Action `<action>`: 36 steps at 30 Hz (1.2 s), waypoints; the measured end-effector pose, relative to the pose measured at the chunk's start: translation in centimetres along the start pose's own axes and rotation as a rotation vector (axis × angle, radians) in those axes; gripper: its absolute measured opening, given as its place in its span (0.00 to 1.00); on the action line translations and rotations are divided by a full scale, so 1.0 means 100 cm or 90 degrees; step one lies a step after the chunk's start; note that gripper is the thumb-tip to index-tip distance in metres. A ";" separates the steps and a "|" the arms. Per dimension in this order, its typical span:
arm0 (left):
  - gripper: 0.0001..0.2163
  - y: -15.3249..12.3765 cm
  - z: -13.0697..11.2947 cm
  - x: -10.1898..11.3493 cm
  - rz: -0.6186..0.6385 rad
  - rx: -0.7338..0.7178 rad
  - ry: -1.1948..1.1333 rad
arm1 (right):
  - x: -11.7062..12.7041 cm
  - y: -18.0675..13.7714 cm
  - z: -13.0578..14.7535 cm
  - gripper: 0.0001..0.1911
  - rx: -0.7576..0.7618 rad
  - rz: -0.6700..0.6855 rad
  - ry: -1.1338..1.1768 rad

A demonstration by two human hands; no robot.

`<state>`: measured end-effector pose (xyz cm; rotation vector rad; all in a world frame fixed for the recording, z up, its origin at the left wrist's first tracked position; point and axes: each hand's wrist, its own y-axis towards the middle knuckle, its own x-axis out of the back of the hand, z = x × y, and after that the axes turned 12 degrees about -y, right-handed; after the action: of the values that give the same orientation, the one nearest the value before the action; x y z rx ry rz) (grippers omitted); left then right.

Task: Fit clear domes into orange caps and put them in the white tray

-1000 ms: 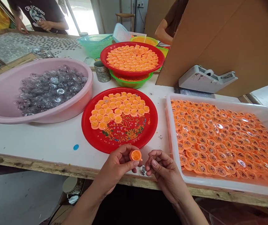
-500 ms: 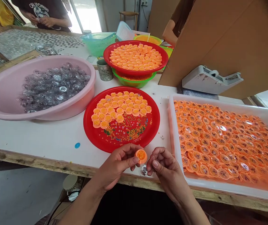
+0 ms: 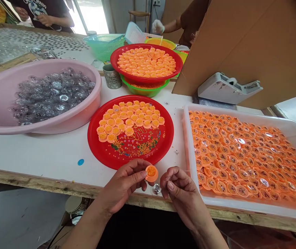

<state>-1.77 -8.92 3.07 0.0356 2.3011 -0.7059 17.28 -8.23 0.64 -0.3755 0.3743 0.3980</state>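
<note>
My left hand (image 3: 127,185) pinches a small orange plastic cup (image 3: 151,172) by its rim, with small orange bits inside it. Close by on the right, my right hand (image 3: 180,185) is closed, thumb against fingers; whatever it may hold is hidden or too small to make out. Between the hands, a clear plastic cap (image 3: 156,189) with a dark print lies at the table edge. Just beyond them is a red tray (image 3: 98,152), its far half covered with similar filled orange cups (image 3: 129,116).
A pink basin (image 3: 83,121) of clear caps stands left. On the right, a white bin (image 3: 188,138) holds many orange pieces with printed tops. Behind are a mug (image 3: 111,77), a stacked red tray (image 3: 114,64), a tape dispenser (image 3: 228,88) and cardboard (image 3: 254,41). Two other people work beyond.
The view has shifted slightly, so things sit a little further left. My left hand still holds the orange cup. A co-worker's gloved hand has come into view at the back.
</note>
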 end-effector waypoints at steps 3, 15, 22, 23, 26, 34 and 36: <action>0.07 0.000 -0.001 -0.003 0.006 -0.001 0.055 | 0.006 0.001 -0.001 0.03 0.011 -0.014 -0.108; 0.15 0.007 0.025 -0.014 0.039 -0.017 0.041 | 0.000 -0.001 0.011 0.08 0.149 -0.018 -0.430; 0.18 -0.002 0.013 -0.015 0.031 -0.057 0.322 | 0.004 0.001 0.008 0.12 0.239 -0.069 -0.590; 0.17 -0.003 0.009 -0.015 0.058 -0.057 0.345 | 0.005 0.001 0.009 0.13 0.242 -0.061 -0.603; 0.16 -0.004 0.004 -0.015 0.124 -0.068 0.405 | 0.008 0.002 0.011 0.13 0.255 -0.007 -0.635; 0.06 -0.005 0.012 -0.015 0.061 -0.052 0.504 | 0.011 0.006 0.012 0.08 0.142 -0.013 -0.622; 0.02 -0.005 0.013 -0.014 0.057 -0.045 0.521 | 0.012 0.006 0.010 0.06 0.123 -0.019 -0.606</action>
<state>-0.03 -9.74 3.46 0.4687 3.0701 -0.6293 18.31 -6.94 0.81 0.0239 -0.5197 0.4621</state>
